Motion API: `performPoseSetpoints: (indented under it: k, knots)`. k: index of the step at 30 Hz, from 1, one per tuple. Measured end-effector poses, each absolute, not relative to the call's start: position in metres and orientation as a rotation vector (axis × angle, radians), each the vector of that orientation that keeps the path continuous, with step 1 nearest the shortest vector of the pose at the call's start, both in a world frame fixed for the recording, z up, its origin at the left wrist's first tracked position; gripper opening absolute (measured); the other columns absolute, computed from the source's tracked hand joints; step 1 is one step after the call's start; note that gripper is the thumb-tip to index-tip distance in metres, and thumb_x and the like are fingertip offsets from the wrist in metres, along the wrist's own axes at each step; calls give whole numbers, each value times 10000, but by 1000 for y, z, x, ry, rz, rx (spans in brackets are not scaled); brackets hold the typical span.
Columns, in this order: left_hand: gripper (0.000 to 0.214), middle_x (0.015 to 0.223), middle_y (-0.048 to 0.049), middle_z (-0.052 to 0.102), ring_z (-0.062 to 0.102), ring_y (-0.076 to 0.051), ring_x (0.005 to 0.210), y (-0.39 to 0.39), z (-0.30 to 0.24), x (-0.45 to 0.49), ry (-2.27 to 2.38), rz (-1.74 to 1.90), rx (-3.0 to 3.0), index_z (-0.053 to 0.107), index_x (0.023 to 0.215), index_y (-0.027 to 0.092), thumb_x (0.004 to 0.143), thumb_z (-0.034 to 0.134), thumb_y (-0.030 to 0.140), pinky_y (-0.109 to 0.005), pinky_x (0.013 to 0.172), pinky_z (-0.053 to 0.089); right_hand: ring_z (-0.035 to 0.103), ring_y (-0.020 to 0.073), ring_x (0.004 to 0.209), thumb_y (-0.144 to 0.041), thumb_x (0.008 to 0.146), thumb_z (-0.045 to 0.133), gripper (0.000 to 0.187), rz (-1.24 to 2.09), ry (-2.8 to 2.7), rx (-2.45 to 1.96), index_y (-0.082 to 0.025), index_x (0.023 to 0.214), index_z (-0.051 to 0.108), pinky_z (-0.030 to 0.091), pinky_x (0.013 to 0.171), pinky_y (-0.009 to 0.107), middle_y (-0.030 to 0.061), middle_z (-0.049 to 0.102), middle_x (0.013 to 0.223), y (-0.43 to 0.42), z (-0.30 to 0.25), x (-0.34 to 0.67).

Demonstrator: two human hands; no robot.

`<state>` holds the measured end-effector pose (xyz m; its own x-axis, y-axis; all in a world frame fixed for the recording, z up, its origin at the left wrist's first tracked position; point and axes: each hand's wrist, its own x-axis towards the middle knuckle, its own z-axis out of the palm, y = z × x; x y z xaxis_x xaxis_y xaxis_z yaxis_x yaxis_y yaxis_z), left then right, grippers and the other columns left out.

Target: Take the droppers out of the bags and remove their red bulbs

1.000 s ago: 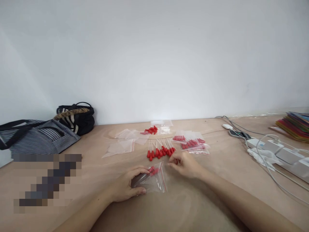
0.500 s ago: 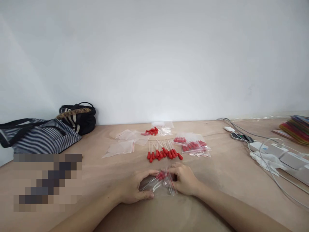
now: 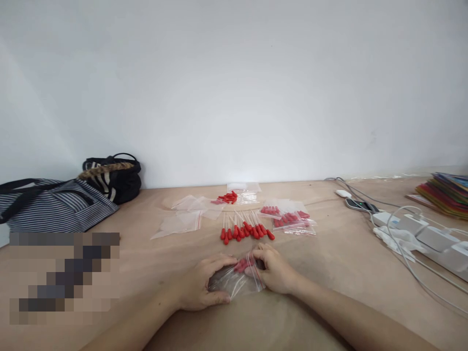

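A clear zip bag (image 3: 241,288) lies low on the table between my hands, with several red-bulbed droppers (image 3: 241,265) inside. My left hand (image 3: 199,285) is curved around the bag's left side, fingers above and thumb below. At the right, my right hand (image 3: 276,273) pinches the bag at its red-lined zip edge. Just beyond the hands is a row of loose red-bulbed droppers (image 3: 237,232), their bulbs toward me. Filled zip bags (image 3: 288,219) with more red bulbs lie to the right of that row.
Flat zip bags (image 3: 177,224) lie left of the row. Small red pieces (image 3: 228,197) sit behind it, beside more clear bags (image 3: 244,187). A striped bag (image 3: 62,204) and a black bag (image 3: 122,180) stand at left. Chargers (image 3: 435,239), cables and colourful packets (image 3: 446,195) are on the right.
My right thumb has moved onto the bag's zip edge and now pinches it. The bag lies flatter and more spread out between my hands. The view has shifted slightly.
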<state>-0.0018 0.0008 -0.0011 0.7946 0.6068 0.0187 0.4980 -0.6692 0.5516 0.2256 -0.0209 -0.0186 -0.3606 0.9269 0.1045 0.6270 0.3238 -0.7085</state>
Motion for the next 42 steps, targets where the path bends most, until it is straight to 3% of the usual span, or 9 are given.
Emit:
performPoseSetpoints:
  k: [5,13,16,22,26,32,36,39,42]
  knots:
    - [606,1289,-87,499,443,-279,1184,-1,0,-2,838,280,2446,453,1243,232,719,608,495,-424,999,350,481,155,804,-280,620,715,219,856,-1926,-1258,-175,759,581,392,731,270,13,519,818,-18,-29,228]
    - [589,1284,-69,509,443,-272,1190,2,-2,-3,826,278,2451,467,1229,241,717,613,495,-419,1002,352,489,181,918,-351,628,723,254,855,-1994,-1134,-221,837,662,381,824,312,33,539,949,-23,-26,231]
    - [571,1282,-61,512,444,-264,1191,2,-4,-3,794,299,2449,474,1223,249,723,613,487,-410,1007,349,497,174,912,-354,687,682,165,840,-2051,-1142,-265,827,689,365,842,310,24,554,917,-24,-24,228]
    - [570,1280,-74,514,451,-265,1184,2,-2,-2,798,303,2455,479,1220,236,727,604,493,-413,1002,354,496,186,856,-313,573,759,304,767,-2144,-1249,-192,828,647,382,772,306,35,547,906,-24,-18,229]
    - [575,1297,-77,497,446,-265,1191,1,0,-2,832,267,2449,473,1228,232,731,598,494,-421,1009,346,479,188,913,-294,642,707,249,723,-2212,-1190,-213,867,636,360,821,321,40,533,966,-25,-17,229]
    - [595,1315,-73,479,422,-266,1212,3,-4,-4,847,269,2436,465,1239,244,721,610,499,-429,1020,331,497,151,811,-249,561,744,235,782,-2107,-1180,-164,689,566,402,716,269,23,530,883,-26,-18,229]
    - [594,1322,-71,472,420,-266,1214,2,-2,-4,842,263,2430,461,1242,249,721,612,494,-438,1021,329,515,113,746,-220,596,711,165,886,-2037,-1116,-161,640,563,407,601,212,28,525,940,-26,-16,244]
    - [586,1310,-71,485,425,-269,1209,1,1,-3,838,269,2433,470,1234,253,719,615,491,-434,1016,338,499,103,689,-236,614,707,159,871,-2060,-1130,-171,724,611,394,573,207,15,532,863,-25,-14,253]
    - [591,1315,-69,479,419,-270,1214,1,1,-3,836,265,2432,467,1235,253,717,613,498,-432,1021,333,485,116,703,-288,606,728,323,794,-2121,-1137,-195,902,637,402,616,230,7,514,825,-24,-15,252]
